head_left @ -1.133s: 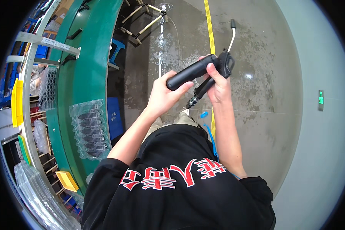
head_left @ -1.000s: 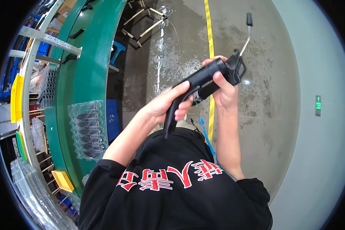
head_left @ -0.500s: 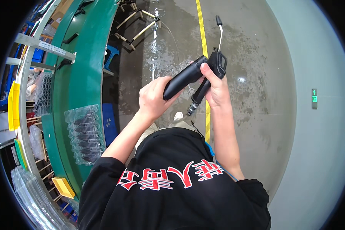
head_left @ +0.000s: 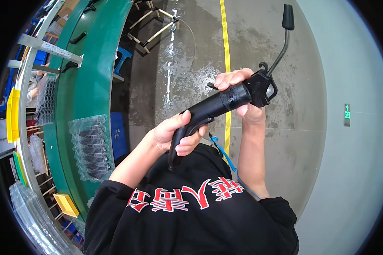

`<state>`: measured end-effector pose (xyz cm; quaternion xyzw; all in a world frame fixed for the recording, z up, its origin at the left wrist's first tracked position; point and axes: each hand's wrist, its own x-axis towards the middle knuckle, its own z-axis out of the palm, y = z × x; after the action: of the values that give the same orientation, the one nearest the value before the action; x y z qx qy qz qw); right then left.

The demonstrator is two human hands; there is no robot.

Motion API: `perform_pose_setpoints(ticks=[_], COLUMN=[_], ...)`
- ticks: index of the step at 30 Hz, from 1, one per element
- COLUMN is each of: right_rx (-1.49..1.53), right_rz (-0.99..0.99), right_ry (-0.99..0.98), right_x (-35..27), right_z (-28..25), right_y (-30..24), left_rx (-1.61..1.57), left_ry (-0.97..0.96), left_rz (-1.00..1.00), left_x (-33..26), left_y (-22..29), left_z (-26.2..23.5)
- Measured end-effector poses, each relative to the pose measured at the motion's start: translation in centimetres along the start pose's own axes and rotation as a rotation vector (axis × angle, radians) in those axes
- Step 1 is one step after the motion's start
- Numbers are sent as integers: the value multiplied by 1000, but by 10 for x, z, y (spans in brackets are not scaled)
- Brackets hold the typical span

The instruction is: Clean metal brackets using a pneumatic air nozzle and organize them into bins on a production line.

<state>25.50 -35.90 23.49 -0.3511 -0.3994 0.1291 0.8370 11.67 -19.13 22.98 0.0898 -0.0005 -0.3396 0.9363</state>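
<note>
In my left hand [head_left: 178, 134] is the angled handle of a black pistol-shaped tool [head_left: 206, 106], the fingers wrapped below its trigger. The tool's round barrel tilts up to the right, and its exact kind I cannot make out. My right hand [head_left: 252, 114] is closed around an air blow gun [head_left: 259, 87], which has a bent metal nozzle with a black tip pointing up and away. The blow gun's head sits at the barrel's wide end, and right-hand fingertips rest over that end. Behind the barrel, the blow gun's grip is mostly hidden. A blue hose [head_left: 230, 161] runs beside my right forearm.
A green workbench [head_left: 89, 89] stretches along the left, bearing a clear plastic tray [head_left: 91, 146] of black parts. Yellow bins [head_left: 66, 205] hang by the rack. Wet floor with a yellow tape line [head_left: 225, 42] lies ahead; a pale wall [head_left: 349, 170] stands right. Another person is partly visible far left.
The black tool has turned, so its handle and trigger now show, with my left hand on the handle. The blow gun has come up closer, its head now at the barrel's end.
</note>
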Motion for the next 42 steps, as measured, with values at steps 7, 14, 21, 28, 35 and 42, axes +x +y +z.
perform_pose_setpoints(ticks=[7,14,21,28,35,42], right_rx=[-159,-916,-1090,-1116,-1170,-1186], right_rz=[350,752,742,697,784,835], right_ry=[429,-8,-6,-22,-26,-33], right_x=[-37,-106,-120,-120,-121,-125], right_z=[-15,35,51,45,44,44], right_y=[16,1,5,8,10,14], left_rx=[65,36,-188,-28,23,108], left_ry=[250,569,1026,1110,1184,1270], left_rz=[316,708,802,812,862,846], left_x=[7,3,18,23,24,21], left_y=[47,103,98,90,84,79], left_z=[4,-88,-131,-121,-123,-136])
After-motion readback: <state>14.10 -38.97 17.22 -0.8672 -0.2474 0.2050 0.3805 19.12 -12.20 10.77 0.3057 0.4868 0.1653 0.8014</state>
